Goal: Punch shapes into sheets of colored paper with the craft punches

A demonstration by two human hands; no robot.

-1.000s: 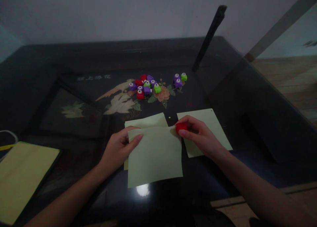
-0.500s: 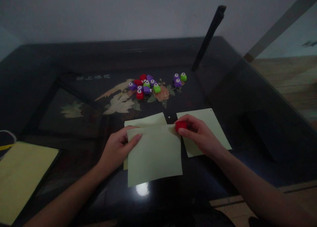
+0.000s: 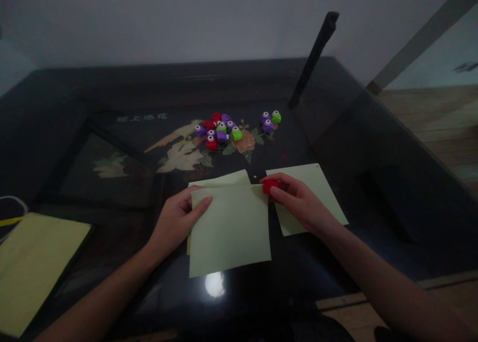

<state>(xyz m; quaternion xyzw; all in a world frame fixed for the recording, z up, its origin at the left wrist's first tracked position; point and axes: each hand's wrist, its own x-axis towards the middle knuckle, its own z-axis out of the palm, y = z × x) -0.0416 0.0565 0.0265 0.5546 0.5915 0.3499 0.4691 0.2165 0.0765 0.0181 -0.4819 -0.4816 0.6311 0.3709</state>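
My left hand [image 3: 178,221] pinches the left edge of a pale green paper sheet [image 3: 229,232], thumb on top, holding it raised and slightly tilted. In my right hand [image 3: 298,200] a small red hole punch [image 3: 270,186] is gripped between thumb and fingers at the sheet's top right corner. Whether the corner sits inside its slot cannot be made out. Behind the raised sheet lies another pale sheet [image 3: 239,177], mostly covered. Under my right hand rests a separate sheet [image 3: 324,192] with a small dark hole at its upper right corner.
Several red, purple and green one-eyed punches [image 3: 220,129] are heaped beyond the papers, with three more [image 3: 268,121] to their right. A yellow pad [image 3: 41,252] lies at the left. A dark post [image 3: 313,60] stands at the back of the glossy black table [image 3: 209,90].
The raised sheet and the red hole punch have shifted slightly to the left and up. Both hands keep their grips.
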